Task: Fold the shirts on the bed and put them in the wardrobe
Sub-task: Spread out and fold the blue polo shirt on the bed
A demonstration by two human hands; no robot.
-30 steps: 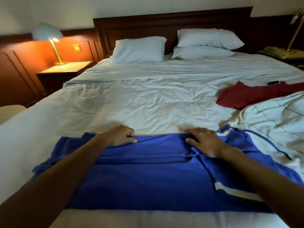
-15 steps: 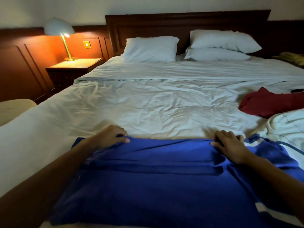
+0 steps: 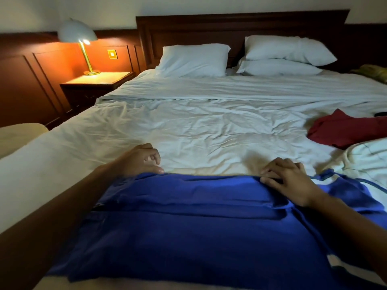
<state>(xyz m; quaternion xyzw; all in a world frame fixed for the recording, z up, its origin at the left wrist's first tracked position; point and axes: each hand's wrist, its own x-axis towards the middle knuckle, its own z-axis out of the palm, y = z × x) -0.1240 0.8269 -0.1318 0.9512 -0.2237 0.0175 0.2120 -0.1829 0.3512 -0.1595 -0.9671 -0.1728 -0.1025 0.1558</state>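
A blue shirt (image 3: 199,222) lies spread across the near end of the bed (image 3: 209,126), with a lengthwise fold running through it. My left hand (image 3: 140,160) hovers at the shirt's far left edge. Its fingers are loosely curled over the white sheet and only the thumb touches the fabric. My right hand (image 3: 291,181) rests on the far right edge with its fingers laid along the cloth. At the right side lie a dark red shirt (image 3: 345,130) and a pale checked shirt (image 3: 368,158).
Three white pillows (image 3: 194,59) lean on the dark wooden headboard (image 3: 240,24). A lit lamp (image 3: 79,38) stands on the nightstand (image 3: 98,80) at the left. A small dark object (image 3: 380,114) lies beyond the red shirt. A pale seat (image 3: 18,135) shows at far left.
My left hand has let go of the shirt's far edge, fingers now curled above the sheet. My right hand's fingers have flattened along the edge. The view has shifted left and nearer.
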